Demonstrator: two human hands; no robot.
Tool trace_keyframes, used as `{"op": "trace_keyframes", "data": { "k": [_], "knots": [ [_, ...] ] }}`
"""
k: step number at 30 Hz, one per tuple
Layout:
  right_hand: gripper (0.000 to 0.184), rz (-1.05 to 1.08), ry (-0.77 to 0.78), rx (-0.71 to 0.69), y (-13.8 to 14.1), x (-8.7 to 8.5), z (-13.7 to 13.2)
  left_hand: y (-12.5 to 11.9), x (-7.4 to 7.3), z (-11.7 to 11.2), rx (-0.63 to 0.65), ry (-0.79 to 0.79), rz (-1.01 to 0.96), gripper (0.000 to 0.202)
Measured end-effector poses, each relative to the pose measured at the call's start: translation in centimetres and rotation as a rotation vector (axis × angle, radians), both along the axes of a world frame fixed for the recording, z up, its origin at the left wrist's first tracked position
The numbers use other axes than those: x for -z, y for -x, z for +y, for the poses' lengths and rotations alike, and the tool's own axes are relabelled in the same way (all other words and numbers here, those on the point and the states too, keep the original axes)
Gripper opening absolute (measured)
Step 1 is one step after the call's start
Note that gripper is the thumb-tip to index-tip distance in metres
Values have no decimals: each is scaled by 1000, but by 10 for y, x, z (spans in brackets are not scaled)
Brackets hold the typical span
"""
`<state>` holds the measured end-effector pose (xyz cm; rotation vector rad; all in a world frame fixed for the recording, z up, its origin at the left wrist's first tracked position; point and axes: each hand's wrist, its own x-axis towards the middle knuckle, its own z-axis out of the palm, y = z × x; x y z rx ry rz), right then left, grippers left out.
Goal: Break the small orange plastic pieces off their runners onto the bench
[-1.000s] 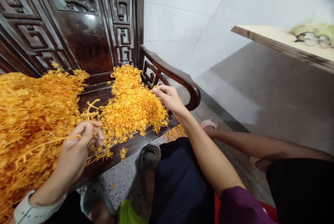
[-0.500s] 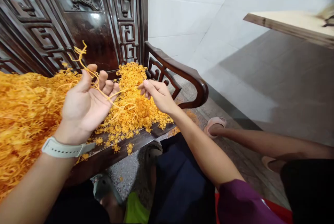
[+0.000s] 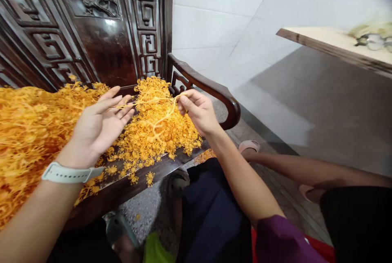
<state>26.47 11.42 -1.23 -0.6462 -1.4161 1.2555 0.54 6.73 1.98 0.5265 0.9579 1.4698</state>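
My right hand pinches a thin, branching orange plastic strand between thumb and fingertips. One branch hangs down over the pile; another runs left to my left hand. That hand is palm up with its fingers stretched out, and the strand's far end lies across them near the thumb. Beneath both hands spreads a heap of small spiky orange plastic pieces on the dark wooden bench. Left of my left hand rises a bigger mound of tangled orange strands.
The bench has a carved back and a curved armrest beyond my right hand. A wooden board with glasses on it juts in at upper right. Another person's leg extends in from the right. Orange bits lie on the floor.
The strand has shifted right out of my left hand's upright hold and now hangs from my right hand. My left fingers have straightened, and the view has turned slightly right.
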Motion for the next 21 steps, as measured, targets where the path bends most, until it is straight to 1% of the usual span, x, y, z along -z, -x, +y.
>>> {"op": "trace_keyframes", "data": {
  "k": [2, 6, 9, 13, 18, 21],
  "knots": [
    [26, 16, 27, 43, -11, -1, 1, 4, 6, 2, 70, 1, 28, 16],
    [33, 34, 79, 75, -21, 0, -1, 3, 14, 2, 168, 13, 114, 22],
    [38, 14, 93, 106, -25, 1, -3, 0, 18, -1, 208, -14, 128, 15],
    [44, -79, 118, 162, -32, 1, -6, 6, 24, -4, 211, -39, 135, 7],
    [45, -166, 136, 123, -37, 1, -15, 24, 31, -11, 212, -78, 189, 5],
    [45, -183, 127, 139, -37, 3, -18, 29, 32, -18, 240, -106, 226, 9]
  ]
}}
